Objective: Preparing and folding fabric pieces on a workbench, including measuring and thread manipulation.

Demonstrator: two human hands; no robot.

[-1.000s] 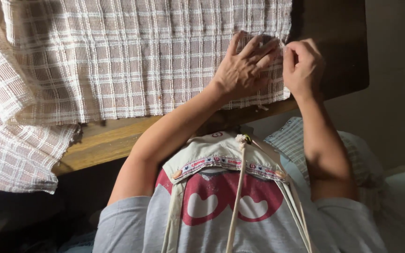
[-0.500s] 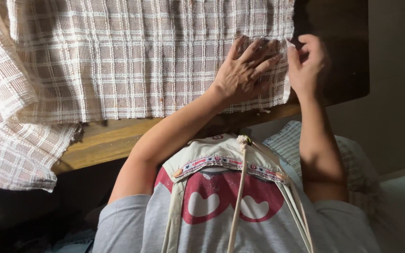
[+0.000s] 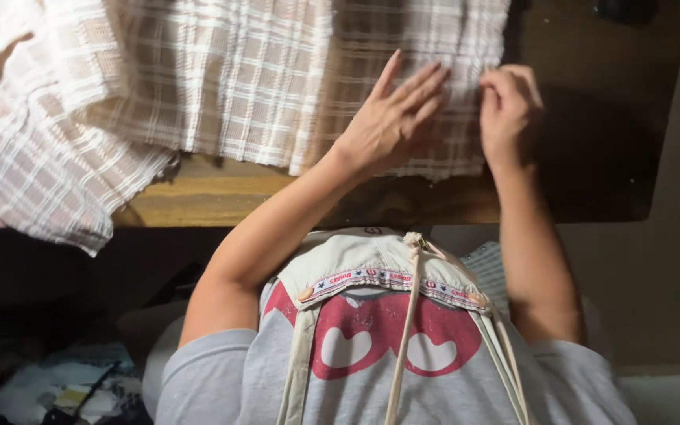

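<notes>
A brown-and-white checked cloth (image 3: 222,86) lies spread over a wooden table (image 3: 222,201); its left part hangs crumpled over the front edge. My left hand (image 3: 391,118) rests flat on the cloth near its right end, fingers stretched out and apart. My right hand (image 3: 508,106) is just beside it, fingertips pinched on the cloth's right edge. The two hands are a small gap apart.
To the right of the cloth the tabletop (image 3: 600,134) lies in dark shadow, with a small dark object (image 3: 627,9) at the far edge. My grey shirt and beige straps (image 3: 403,330) fill the bottom. Clutter lies on the floor at lower left (image 3: 64,389).
My left hand has flattened and spread its fingers on the cloth. My right hand stays pinched at the cloth's right edge. The view has shifted a little.
</notes>
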